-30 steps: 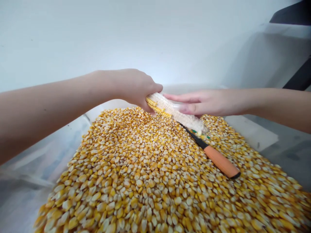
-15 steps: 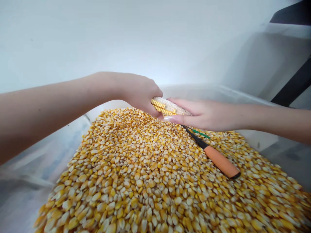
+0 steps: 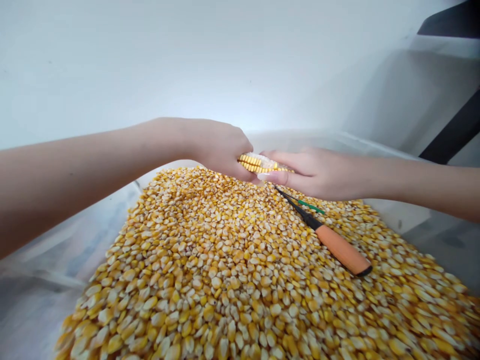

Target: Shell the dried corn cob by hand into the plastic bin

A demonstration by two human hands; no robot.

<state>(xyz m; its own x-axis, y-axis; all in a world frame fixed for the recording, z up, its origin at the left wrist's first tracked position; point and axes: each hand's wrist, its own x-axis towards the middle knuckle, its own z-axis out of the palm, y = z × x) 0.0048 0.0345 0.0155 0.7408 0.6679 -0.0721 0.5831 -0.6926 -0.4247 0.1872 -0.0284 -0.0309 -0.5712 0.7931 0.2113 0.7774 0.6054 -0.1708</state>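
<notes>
Between my two hands is a corn cob (image 3: 258, 163), partly bare and white, with a few rows of yellow kernels on the side toward me. My left hand (image 3: 223, 147) is closed around its left end. My right hand (image 3: 307, 172) grips the right end, its thumb lying along the near side of the cob. Both hands are just above a big heap of loose corn kernels (image 3: 225, 260). Below my right hand, a tool with an orange handle and a dark pointed shaft (image 3: 343, 250) lies on the kernels.
A thin green strip (image 3: 311, 206) lies beside the tool's shaft. The kernels sit in a translucent plastic bin whose rim (image 3: 375, 144) shows at the back right. Behind it is a pale wall (image 3: 180, 60). Dark bars (image 3: 455, 130) stand at the right edge.
The cob has turned in my hands, so more yellow kernels and less bare white now face me. Both hands stay nearly in place; the tool has not moved.
</notes>
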